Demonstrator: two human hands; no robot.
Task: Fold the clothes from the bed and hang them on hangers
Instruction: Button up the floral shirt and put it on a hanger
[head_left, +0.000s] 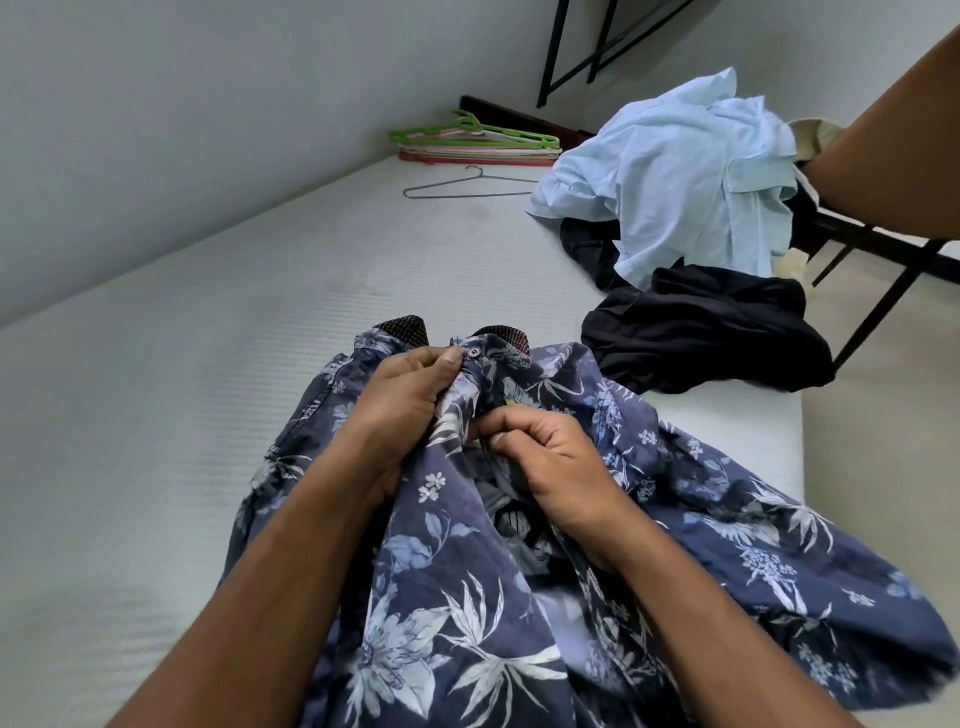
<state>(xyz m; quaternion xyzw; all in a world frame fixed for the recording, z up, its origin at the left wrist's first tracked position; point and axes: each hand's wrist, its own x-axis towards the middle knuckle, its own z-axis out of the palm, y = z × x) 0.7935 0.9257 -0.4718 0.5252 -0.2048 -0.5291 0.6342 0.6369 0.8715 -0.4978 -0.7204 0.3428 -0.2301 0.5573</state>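
No text, brand or number is showing legibly anywhere. A small yellowish patch (511, 401) is peeking out inside the collar of the floral shirt (467, 597); possibly a label, but too small to read.

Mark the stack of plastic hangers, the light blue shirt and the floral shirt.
stack of plastic hangers (478, 153): head view, its front edge.
light blue shirt (675, 171): head view, crumpled middle.
floral shirt (467, 597): head view, front panel.
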